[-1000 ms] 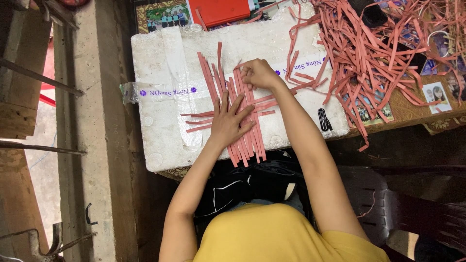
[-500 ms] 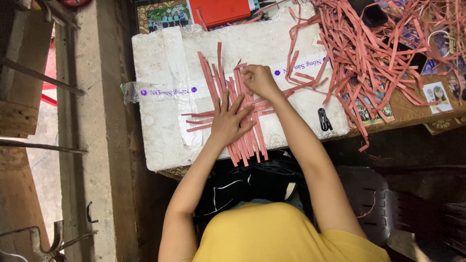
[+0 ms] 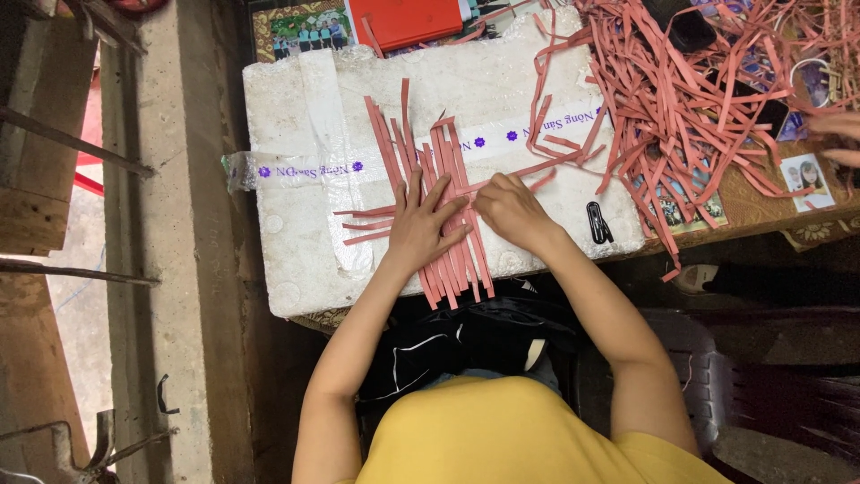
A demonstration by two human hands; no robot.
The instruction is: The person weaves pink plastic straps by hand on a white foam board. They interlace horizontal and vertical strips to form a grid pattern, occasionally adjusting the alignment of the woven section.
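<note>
A row of long pink paper strips (image 3: 436,170) lies side by side on a white foam board (image 3: 296,188), with a few strips crossing them sideways. My left hand (image 3: 421,224) rests flat on the strips, fingers spread, holding them down. My right hand (image 3: 506,208) sits just to the right of it, fingers curled on a crosswise pink strip (image 3: 528,167) at the edge of the woven patch.
A big loose heap of pink strips (image 3: 690,90) covers the table to the right. A black clip (image 3: 598,222) lies on the board's right edge. A red box (image 3: 403,18) and photos (image 3: 802,179) lie nearby. Another person's hand (image 3: 838,134) shows at far right. Concrete ledge (image 3: 179,269) on the left.
My right hand has moved down from the upper part of the strips to beside my left hand. The left hand has stayed pressed on the strips.
</note>
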